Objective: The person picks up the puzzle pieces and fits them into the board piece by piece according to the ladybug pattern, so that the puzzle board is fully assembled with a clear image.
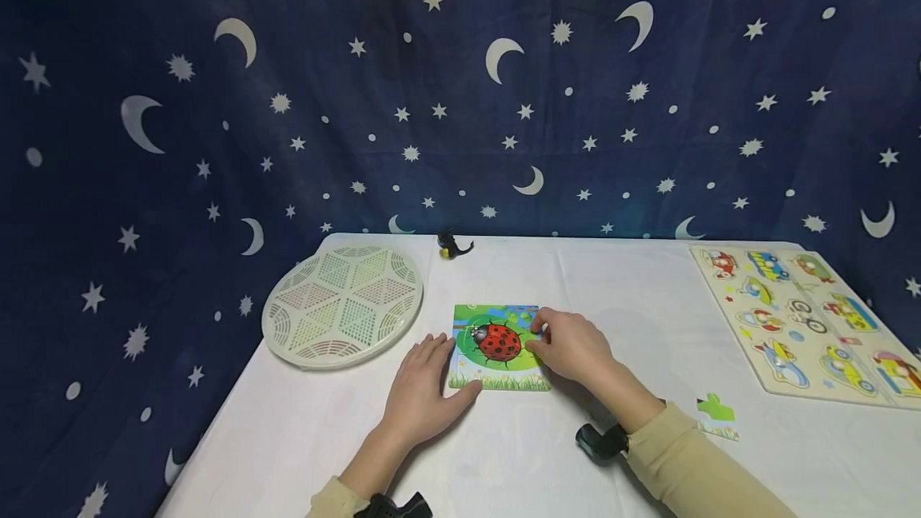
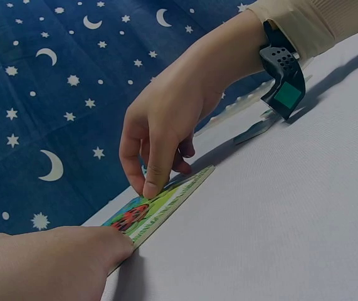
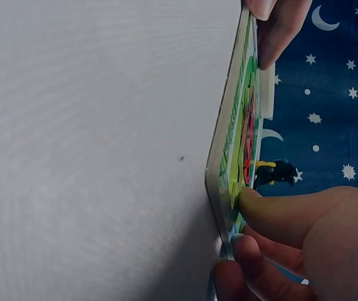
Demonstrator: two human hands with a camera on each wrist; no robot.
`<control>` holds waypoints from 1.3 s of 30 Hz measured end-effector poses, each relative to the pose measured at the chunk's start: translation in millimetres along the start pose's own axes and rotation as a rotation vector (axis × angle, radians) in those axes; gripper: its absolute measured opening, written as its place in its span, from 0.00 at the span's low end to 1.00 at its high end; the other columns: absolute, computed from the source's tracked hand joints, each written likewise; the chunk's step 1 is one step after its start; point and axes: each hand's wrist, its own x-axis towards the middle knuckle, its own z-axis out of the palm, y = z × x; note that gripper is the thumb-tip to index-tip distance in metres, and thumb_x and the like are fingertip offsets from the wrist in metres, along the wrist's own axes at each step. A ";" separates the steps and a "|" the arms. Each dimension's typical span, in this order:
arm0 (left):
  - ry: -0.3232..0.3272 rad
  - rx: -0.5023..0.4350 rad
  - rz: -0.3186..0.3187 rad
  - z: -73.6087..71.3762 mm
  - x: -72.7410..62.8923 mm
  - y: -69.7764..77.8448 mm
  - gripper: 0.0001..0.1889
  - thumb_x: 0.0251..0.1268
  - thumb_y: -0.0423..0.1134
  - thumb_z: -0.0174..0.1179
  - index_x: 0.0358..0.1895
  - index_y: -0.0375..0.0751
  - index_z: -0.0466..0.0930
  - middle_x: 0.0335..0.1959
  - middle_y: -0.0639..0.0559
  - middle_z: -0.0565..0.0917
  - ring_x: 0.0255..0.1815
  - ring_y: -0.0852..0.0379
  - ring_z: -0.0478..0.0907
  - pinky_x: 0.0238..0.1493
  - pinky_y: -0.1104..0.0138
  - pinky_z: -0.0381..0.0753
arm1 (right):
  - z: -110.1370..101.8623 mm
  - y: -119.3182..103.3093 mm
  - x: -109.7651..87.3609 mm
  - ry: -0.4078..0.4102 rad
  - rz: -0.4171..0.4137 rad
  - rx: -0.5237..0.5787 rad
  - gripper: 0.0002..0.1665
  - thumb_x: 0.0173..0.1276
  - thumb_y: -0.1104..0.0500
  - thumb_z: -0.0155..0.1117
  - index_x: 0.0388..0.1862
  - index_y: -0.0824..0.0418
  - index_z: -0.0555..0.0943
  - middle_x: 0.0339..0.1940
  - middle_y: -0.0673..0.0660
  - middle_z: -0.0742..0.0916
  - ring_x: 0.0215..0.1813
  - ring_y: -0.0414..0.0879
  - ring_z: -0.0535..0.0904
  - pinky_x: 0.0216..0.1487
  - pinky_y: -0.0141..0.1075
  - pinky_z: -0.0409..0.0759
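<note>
A square ladybug puzzle (image 1: 498, 342) lies flat on the white table in the head view. My left hand (image 1: 424, 398) rests at its lower left, with the fingers along the left edge and the thumb at the bottom edge. At the right side my right hand (image 1: 576, 346) pinches a green puzzle piece (image 3: 234, 188) between thumb and fingers, low against the puzzle; the fingers hide much of it. The left wrist view shows the right hand (image 2: 166, 119) bent down over the puzzle's far part. A loose green-and-white puzzle piece (image 1: 715, 408) lies beside the right forearm.
A round pale board with coloured perforations (image 1: 341, 306) stands at the left. A wooden vehicle puzzle board (image 1: 806, 322) lies at the right. Near the back edge is a small black figure (image 1: 452, 246). Behind the table (image 1: 518, 454) hangs a dark blue star-and-moon curtain (image 1: 446, 78).
</note>
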 end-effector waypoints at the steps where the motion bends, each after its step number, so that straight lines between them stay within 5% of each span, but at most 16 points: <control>1: 0.000 0.000 0.001 -0.2 0.3 0.2 0.41 0.62 0.63 0.65 0.71 0.37 0.74 0.71 0.40 0.74 0.77 0.41 0.63 0.79 0.51 0.56 | -0.3 -0.2 0.4 0.003 0.006 0.000 0.14 0.63 0.53 0.77 0.43 0.56 0.83 0.23 0.47 0.79 0.24 0.44 0.73 0.22 0.36 0.69; 13: 0.004 0.011 0.005 -2.8 2.3 -2.2 0.41 0.62 0.63 0.64 0.71 0.36 0.74 0.71 0.40 0.74 0.77 0.40 0.63 0.79 0.50 0.56 | 1.3 -3.0 5.6 0.042 0.002 0.005 0.08 0.62 0.53 0.79 0.33 0.50 0.85 0.23 0.46 0.80 0.25 0.44 0.73 0.22 0.37 0.70; 24: -0.009 0.049 0.013 -1.6 0.0 0.3 0.41 0.64 0.64 0.62 0.71 0.37 0.74 0.71 0.40 0.74 0.76 0.40 0.63 0.78 0.50 0.59 | -24.5 12.2 -19.9 -0.023 -0.075 0.190 0.05 0.70 0.55 0.70 0.42 0.52 0.89 0.36 0.46 0.87 0.33 0.43 0.78 0.31 0.39 0.78; 32: 0.007 0.060 0.017 1.9 0.2 1.3 0.41 0.65 0.64 0.62 0.71 0.38 0.74 0.71 0.41 0.74 0.76 0.40 0.63 0.78 0.50 0.58 | -41.0 34.4 -56.5 -0.216 -0.033 0.081 0.27 0.53 0.47 0.84 0.49 0.55 0.85 0.44 0.47 0.86 0.39 0.43 0.76 0.44 0.44 0.80; 39: 0.000 0.051 0.004 2.6 0.4 0.3 0.41 0.64 0.64 0.62 0.71 0.38 0.74 0.71 0.41 0.74 0.76 0.40 0.63 0.78 0.50 0.58 | -47.8 55.0 -78.0 -0.254 -0.072 0.102 0.33 0.45 0.47 0.88 0.48 0.54 0.84 0.39 0.48 0.81 0.37 0.44 0.74 0.40 0.39 0.78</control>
